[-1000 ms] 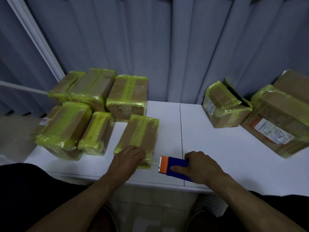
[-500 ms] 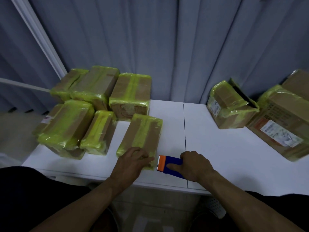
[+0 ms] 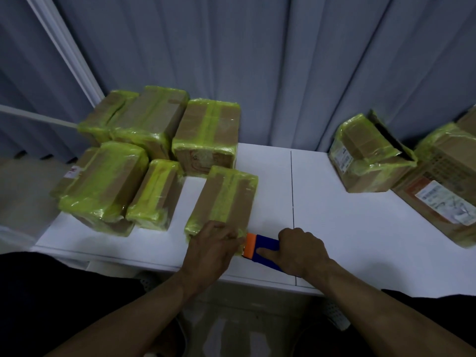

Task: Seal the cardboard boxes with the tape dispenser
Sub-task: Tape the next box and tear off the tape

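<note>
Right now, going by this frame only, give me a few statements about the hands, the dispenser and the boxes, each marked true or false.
1. The right hand grips the blue and orange tape dispenser. True.
2. The left hand is raised in the air, touching nothing. False: it rests on the near end of the nearest box.
3. The boxes are wrapped in red tape. False: the stacked boxes carry yellow-green tape.
4. The tape dispenser sits by the near end of the nearest box. True.

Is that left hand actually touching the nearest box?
Touching. The head view shows the left hand lying on the taped near end of the nearest box.
</note>
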Available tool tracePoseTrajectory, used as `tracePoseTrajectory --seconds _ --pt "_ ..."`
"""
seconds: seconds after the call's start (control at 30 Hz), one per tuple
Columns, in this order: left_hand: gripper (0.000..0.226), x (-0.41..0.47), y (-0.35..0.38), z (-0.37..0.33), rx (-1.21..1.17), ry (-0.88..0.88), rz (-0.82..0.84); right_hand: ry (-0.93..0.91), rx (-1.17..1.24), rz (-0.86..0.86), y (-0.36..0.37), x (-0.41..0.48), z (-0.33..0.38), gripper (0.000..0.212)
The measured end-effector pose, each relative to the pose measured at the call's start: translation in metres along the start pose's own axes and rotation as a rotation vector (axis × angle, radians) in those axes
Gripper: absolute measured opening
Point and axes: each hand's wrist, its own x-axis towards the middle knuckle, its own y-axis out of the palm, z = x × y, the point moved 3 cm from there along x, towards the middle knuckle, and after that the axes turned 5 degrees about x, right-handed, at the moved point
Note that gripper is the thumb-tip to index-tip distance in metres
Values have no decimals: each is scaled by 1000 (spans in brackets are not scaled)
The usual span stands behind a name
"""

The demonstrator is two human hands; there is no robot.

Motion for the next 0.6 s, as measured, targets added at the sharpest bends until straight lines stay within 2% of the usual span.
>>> tracePoseTrajectory --seconds 0.5,0.6 --pt "35 3 -6 -3 26 -99 37 -35 -220 -116 -10 -12 24 53" --pt "33 3 -9 -6 17 -67 24 -36 -277 -124 -2 -7 23 48"
